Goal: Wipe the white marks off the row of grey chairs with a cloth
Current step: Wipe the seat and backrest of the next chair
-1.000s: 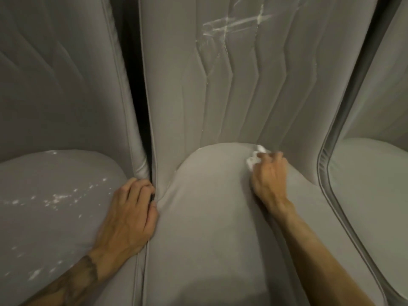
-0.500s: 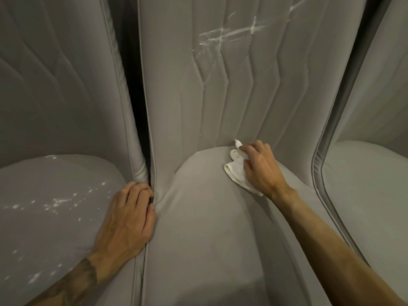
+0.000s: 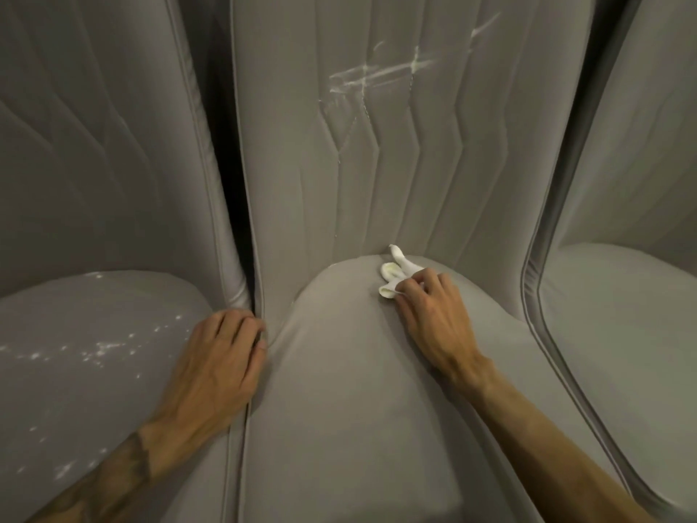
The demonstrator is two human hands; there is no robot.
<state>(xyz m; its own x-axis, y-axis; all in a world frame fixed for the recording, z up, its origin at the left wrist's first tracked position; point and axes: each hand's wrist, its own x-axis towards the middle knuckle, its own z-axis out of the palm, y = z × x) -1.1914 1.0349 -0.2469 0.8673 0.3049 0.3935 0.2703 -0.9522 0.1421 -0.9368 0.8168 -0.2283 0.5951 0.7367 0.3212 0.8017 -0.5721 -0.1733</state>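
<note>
Three grey upholstered chairs stand side by side. My right hand [image 3: 433,318] lies on the middle chair's seat [image 3: 339,409] near its back edge and holds a small crumpled white cloth [image 3: 394,275] under the fingertips. White smears [image 3: 377,73] streak the middle chair's quilted backrest, high up. White specks [image 3: 102,349] dot the left chair's seat. My left hand [image 3: 215,368] rests at the seam between the left and middle seats, fingers curled over the left seat's edge.
The right chair's seat [image 3: 622,334] and backrest [image 3: 648,126] show no marks. A dark narrow gap [image 3: 230,183] runs between the left and middle backrests.
My right hand slid the cloth leftwards along the back of the middle seat, then drew it slightly forward. The view has drifted a little. My left hand stayed in place.
</note>
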